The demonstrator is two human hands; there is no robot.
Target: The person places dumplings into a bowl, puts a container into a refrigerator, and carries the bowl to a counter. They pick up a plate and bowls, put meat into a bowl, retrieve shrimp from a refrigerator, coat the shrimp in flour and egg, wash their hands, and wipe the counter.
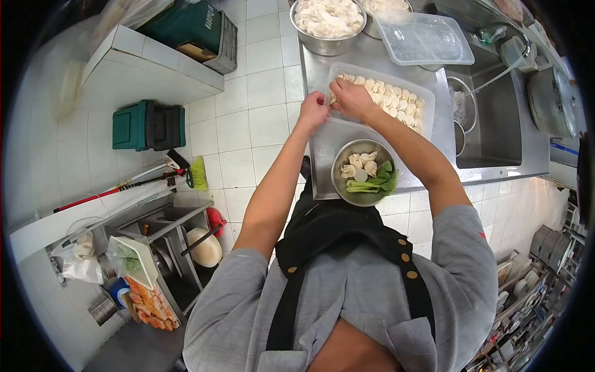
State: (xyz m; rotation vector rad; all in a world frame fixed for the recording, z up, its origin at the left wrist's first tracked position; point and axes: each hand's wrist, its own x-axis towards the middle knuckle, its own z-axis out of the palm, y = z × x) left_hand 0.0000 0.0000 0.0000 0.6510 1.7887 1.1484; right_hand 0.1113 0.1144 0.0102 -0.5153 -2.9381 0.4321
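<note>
A translucent plastic tray on the steel counter holds rows of pale wrapped dumplings. My right hand is over the tray's left end, fingers curled down beside the dumplings; what they grip is hidden. Just left of it, at the tray's corner and the counter edge, my left hand has its fingers drawn together, and I cannot make out anything in them. Nearer my body stands a metal bowl with several dumplings and green leafy vegetables.
Behind the tray are a metal bowl heaped with pale food and a clear lidded container. At the right, water runs into a steel sink with strainers. A green bin and a broom are on the left.
</note>
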